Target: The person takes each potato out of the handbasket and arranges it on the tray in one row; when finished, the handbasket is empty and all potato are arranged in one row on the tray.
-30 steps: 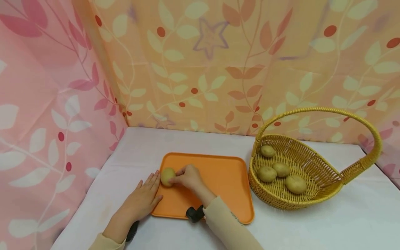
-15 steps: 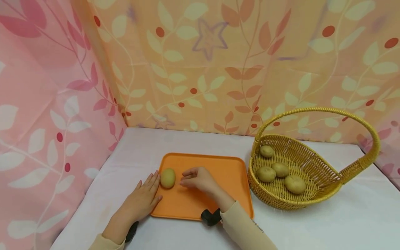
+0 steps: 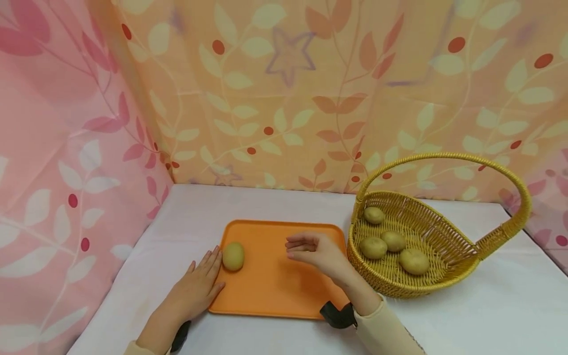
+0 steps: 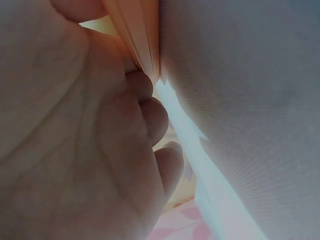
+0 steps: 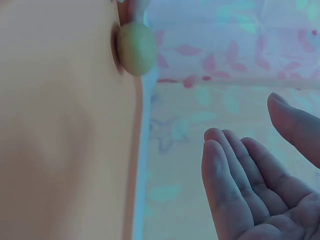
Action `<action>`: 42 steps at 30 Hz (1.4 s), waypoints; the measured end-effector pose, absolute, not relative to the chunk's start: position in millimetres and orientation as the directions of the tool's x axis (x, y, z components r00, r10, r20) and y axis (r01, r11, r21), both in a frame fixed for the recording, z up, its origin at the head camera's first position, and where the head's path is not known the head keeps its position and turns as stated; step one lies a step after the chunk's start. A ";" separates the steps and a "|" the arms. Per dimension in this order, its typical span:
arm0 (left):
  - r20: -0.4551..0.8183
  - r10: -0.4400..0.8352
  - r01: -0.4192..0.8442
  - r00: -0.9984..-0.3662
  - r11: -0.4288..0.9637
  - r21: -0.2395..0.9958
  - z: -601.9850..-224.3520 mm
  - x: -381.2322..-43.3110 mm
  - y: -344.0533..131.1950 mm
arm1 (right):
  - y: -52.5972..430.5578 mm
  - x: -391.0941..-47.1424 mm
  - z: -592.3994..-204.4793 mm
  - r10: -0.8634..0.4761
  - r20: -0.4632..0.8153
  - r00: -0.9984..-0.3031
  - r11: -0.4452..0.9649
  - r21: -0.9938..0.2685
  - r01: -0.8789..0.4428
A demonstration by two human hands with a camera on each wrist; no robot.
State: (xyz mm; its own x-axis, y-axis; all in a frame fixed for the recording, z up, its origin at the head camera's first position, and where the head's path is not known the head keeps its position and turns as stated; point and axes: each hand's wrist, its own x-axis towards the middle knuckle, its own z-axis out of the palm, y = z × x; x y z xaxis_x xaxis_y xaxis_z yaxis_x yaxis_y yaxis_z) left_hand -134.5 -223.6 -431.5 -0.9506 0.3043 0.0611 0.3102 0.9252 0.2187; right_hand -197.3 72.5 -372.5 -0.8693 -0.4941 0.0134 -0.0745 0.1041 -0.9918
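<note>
One potato (image 3: pixel 233 256) lies at the left end of an orange tray (image 3: pixel 270 296), just inside its rim. The left hand (image 3: pixel 195 286) rests on the tray's left edge with fingers extended, close beside that potato. In the left wrist view the palm (image 4: pixel 75 135) and fingertips are at the tray's side (image 4: pixel 137 30). Above the right part of the tray, the right hand (image 3: pixel 317 254) hovers with nothing in it, fingers loosely bent and thumb apart. The right wrist view shows that hand (image 5: pixel 255 190) with the potato (image 5: pixel 137 48) some distance away on the tray.
To the right of the tray stands a yellow wicker basket (image 3: pixel 386 285) with a tall arched handle, holding several potatoes (image 3: pixel 414 261). A white cloth (image 3: pixel 199 207) covers the table. Patterned fabric (image 3: pixel 248 98) hangs behind and at the left.
The right hand let go of the potato at the tray's left end and moved right, toward the basket side. The left hand and the potato stayed in place; the head view shifted slightly.
</note>
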 end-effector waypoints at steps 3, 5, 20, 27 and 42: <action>0.067 0.304 0.311 -0.950 0.925 0.219 -432.4 -134.7 -223.8 | 91.6 -194.1 -367.2 -0.484 0.038 -0.874 0.109 -0.989 -0.103; 0.064 0.302 0.308 -0.951 0.925 0.220 -432.5 -134.9 -223.7 | 105.1 -193.1 -364.7 -0.474 0.059 -0.878 0.118 -0.985 -0.129; 0.062 0.287 0.294 -0.956 0.926 0.239 -433.1 -134.5 -225.9 | 194.4 -188.1 -350.3 -0.338 0.123 -0.933 0.269 -0.938 -0.221; 0.057 0.294 0.299 -0.954 0.922 0.247 -431.5 -134.8 -224.2 | 240.4 -185.4 -354.2 -0.244 0.177 -0.953 0.394 -0.880 -0.265; 0.067 0.295 0.302 -0.953 0.917 0.262 -436.5 -137.1 -224.1 | 309.3 -195.6 -371.7 -0.202 0.133 -0.970 0.464 -0.860 -0.214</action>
